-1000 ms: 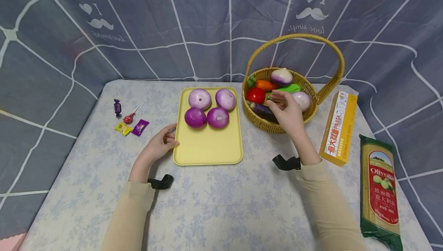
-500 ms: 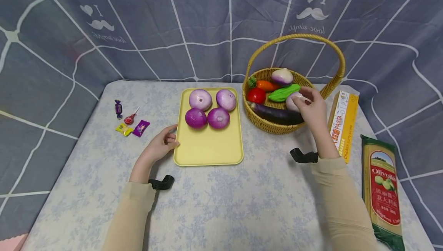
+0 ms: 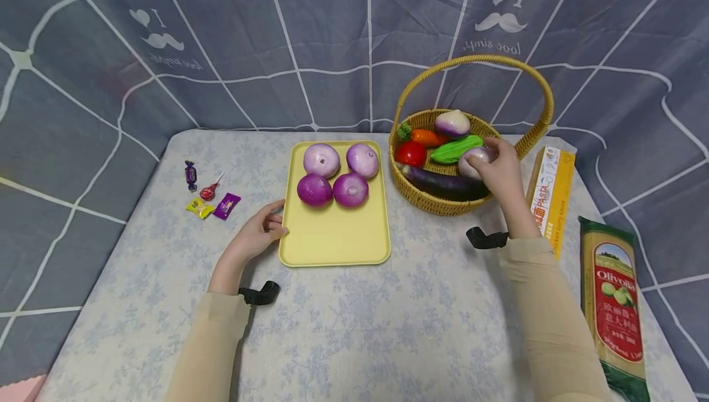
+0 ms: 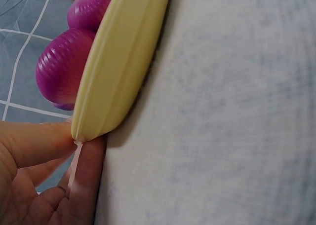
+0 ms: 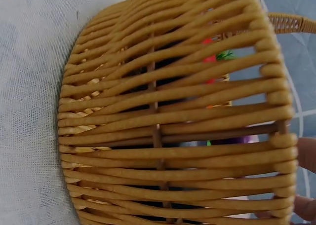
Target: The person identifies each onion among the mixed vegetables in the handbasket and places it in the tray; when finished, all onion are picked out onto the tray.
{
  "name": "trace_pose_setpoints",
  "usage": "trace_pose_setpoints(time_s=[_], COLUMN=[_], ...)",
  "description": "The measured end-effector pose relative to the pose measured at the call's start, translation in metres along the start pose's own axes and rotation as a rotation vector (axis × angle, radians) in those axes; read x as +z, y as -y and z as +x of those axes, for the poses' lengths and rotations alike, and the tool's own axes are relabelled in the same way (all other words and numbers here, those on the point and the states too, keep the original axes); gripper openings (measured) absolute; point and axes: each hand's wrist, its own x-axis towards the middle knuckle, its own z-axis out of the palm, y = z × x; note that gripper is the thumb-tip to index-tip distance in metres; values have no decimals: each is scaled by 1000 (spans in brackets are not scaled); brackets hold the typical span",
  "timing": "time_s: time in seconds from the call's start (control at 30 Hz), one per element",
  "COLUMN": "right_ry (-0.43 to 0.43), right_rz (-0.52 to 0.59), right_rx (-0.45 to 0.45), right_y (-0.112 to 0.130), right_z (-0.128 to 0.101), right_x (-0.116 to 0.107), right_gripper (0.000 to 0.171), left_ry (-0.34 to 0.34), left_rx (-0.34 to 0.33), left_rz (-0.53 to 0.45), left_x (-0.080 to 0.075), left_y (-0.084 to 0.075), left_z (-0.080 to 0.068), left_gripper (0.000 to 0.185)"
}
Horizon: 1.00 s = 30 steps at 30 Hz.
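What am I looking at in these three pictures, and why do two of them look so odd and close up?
A person works at a table with bare hands; there is no machine. The wide picture comes from a camera on the person's head. The two close ones come from small cameras strapped to the wrists, so they show only what is right beside each hand.

The left hand holds the edge of a yellow tray carrying four purple onions; the left wrist view shows that edge between the fingers. The right hand is curled round a pale onion inside a wicker basket of vegetables; the right wrist view shows the basket wall. Sweets and two pasta packs also lie there.
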Motion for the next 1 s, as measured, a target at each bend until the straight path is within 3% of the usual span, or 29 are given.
trace_pose_setpoints(time_s=[0.43,0.73,1.0], right_ry=[85,81,62], right_rz=[-218,-301,-291], right_rx=[7,-71,-53], right_y=[-5,-9,-8], right_z=[14,12,10], right_x=[8,10,12], right_gripper=[80,66,71], left_ry=[-6,-6,-5], left_rx=[3,-9,3], left_rz=[-3,-4,1], left_x=[2,1,1], left_y=[3,3,2], left_z=[1,2,2], left_gripper=[68,67,67])
